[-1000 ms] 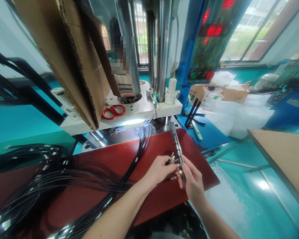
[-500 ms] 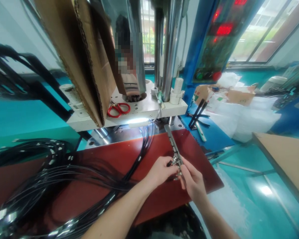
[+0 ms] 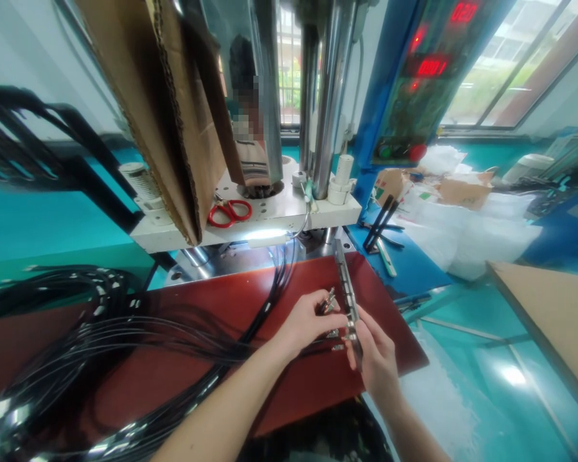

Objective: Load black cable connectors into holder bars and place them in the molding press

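Note:
My right hand (image 3: pixel 378 346) is closed around the near end of a long, narrow metal bar (image 3: pixel 347 282) with slots along it. The bar's far end points toward the press. Just left of it, my left hand (image 3: pixel 311 321) pinches several black cables with small metal connectors (image 3: pixel 331 300) at their ends. My left fingers reach to the bar's side near a small metal piece. Another connector end (image 3: pixel 337 348) shows below my left hand. Black cables (image 3: pixel 212 350) run from the left across the reddish-brown board (image 3: pixel 250 292) toward my hands.
A press with a white plate (image 3: pixel 289 208) stands ahead, with red-handled scissors (image 3: pixel 230 213) and a cardboard piece (image 3: pixel 192 147) on it. A lit lamp (image 3: pixel 268 239) hangs at its front edge. Right are a blue control box (image 3: pixel 399 109), pliers (image 3: pixel 390 234) and a utility knife (image 3: pixel 386 258).
The bar has turned more upright and shifted slightly right. My left hand has drawn the connectors away from the bar, leaving a gap. The control box's red digits have changed.

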`<state>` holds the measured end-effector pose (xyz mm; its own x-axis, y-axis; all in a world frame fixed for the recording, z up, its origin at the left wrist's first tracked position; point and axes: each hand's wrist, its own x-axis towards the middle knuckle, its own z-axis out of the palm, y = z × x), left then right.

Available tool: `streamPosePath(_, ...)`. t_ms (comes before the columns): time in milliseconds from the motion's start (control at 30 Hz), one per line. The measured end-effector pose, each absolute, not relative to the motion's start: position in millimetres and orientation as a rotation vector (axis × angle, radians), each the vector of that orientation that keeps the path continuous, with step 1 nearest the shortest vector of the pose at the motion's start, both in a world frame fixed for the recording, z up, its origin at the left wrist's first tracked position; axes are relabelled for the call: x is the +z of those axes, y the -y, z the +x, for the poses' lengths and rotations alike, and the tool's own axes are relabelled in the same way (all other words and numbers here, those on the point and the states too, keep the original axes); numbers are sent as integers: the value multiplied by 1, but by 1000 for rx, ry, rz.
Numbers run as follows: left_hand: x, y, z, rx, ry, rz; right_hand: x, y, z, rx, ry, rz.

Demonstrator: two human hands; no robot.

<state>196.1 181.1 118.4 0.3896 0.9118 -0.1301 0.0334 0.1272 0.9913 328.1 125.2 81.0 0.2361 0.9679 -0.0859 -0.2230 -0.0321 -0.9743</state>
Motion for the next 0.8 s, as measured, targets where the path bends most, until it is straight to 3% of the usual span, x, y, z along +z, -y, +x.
streamPosePath(633, 107, -180, 198, 771, -1035, 1225, 84, -126, 330, 1108, 1161, -1321)
streamPosePath(800, 116, -183, 188, 756, -954, 1201, 88, -127, 328, 1170, 1020, -1297)
